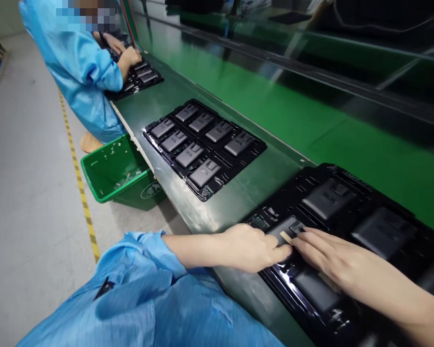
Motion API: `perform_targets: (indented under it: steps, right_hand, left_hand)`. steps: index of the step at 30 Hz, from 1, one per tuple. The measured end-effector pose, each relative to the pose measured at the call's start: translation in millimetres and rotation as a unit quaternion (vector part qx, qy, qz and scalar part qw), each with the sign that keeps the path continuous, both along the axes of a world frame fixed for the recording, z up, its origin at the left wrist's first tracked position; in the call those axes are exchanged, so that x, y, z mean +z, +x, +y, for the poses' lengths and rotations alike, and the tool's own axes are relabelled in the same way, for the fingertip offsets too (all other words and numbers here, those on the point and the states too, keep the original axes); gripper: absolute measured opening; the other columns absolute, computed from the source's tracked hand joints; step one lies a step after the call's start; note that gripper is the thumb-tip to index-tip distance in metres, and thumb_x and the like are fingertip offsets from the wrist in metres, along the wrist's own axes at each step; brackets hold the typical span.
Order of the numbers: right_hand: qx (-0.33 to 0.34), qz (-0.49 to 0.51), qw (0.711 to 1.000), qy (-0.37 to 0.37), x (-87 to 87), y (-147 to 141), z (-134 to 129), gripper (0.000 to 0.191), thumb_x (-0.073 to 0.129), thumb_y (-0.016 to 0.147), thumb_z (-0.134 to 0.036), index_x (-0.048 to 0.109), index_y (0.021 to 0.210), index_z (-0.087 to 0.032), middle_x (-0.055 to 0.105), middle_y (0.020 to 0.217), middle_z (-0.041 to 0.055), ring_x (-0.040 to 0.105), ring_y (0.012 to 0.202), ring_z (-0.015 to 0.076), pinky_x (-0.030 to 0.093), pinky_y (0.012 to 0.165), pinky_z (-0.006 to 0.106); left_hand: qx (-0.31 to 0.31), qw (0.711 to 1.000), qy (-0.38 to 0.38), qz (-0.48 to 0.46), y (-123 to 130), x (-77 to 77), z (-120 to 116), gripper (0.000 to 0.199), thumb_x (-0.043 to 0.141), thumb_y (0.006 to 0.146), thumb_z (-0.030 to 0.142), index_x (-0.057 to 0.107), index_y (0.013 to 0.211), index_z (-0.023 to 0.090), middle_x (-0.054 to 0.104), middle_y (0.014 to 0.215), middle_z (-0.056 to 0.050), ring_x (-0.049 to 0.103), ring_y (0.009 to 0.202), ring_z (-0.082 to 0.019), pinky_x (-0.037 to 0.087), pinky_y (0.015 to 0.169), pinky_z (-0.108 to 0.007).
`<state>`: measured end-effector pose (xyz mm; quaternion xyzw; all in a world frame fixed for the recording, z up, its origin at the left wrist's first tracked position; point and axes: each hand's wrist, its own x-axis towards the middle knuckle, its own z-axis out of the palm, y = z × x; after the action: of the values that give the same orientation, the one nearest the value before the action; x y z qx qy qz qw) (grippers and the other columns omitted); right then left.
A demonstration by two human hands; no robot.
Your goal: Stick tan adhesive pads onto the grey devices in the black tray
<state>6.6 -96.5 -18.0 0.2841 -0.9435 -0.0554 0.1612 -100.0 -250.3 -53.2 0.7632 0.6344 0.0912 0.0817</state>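
A large black tray at the lower right holds several dark grey rectangular devices. My left hand reaches in from the left, its fingers bent and pressed together against a grey device near the tray's left end. From the right, my right hand rests over the same device, fingers close together at its right side. A small beige strip lies on the device between the hands, by the fingertips. Whether the fingertips pinch the strip is too small to tell. Another beige piece shows under my right hand.
Farther along the green bench lies a second black tray of grey devices. A co-worker in a blue gown works over a third tray. A green bin stands left of the bench edge.
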Motion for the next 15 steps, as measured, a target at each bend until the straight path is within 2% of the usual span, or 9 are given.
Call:
perform_targets:
  steps: [5,9,13,15]
  right_hand:
    - [-0.047,-0.076,0.993,-0.077,-3.0,-12,0,0.04,0.022,0.091,-0.017,0.056,0.069,-0.015,0.054,0.062,0.0045,0.054,0.054,0.0123,0.047,0.053,0.022]
    - [-0.093,-0.092,0.981,-0.141,-6.2,-22,6,0.037,0.023,0.093,-0.028,0.049,0.067,-0.019,0.05,0.058,0.0,0.05,0.047,0.0082,0.043,0.046,0.017]
    - [-0.19,-0.035,0.963,-0.19,4.9,-20,6,0.025,0.032,0.09,-0.025,0.046,0.07,-0.021,0.054,0.06,0.0003,0.052,0.047,0.009,0.042,0.043,0.017]
    - [-0.243,0.01,0.95,-0.193,11.8,-11,-3,0.022,0.033,0.089,-0.024,0.045,0.069,-0.021,0.054,0.058,0.0003,0.051,0.045,0.0101,0.04,0.04,0.02]
  left_hand:
    - [-0.003,1.0,-0.007,-0.005,0,0.3,1,0.034,0.038,0.084,0.019,0.045,0.117,0.013,0.063,0.085,-0.007,0.062,0.07,-0.016,0.041,0.048,-0.026]
    - [-0.002,1.0,-0.008,-0.006,0,0.0,1,0.033,0.039,0.084,0.019,0.046,0.116,0.014,0.062,0.082,-0.006,0.061,0.069,-0.016,0.039,0.047,-0.025]
    - [0.015,0.999,-0.018,-0.033,-1,-0.4,1,0.033,0.038,0.084,0.02,0.046,0.117,0.017,0.063,0.081,-0.005,0.061,0.07,-0.016,0.041,0.049,-0.025]
    - [0.037,0.995,-0.025,-0.092,-2,0.3,1,0.029,0.039,0.084,0.02,0.05,0.111,0.017,0.064,0.087,-0.005,0.062,0.077,-0.016,0.044,0.056,-0.025]
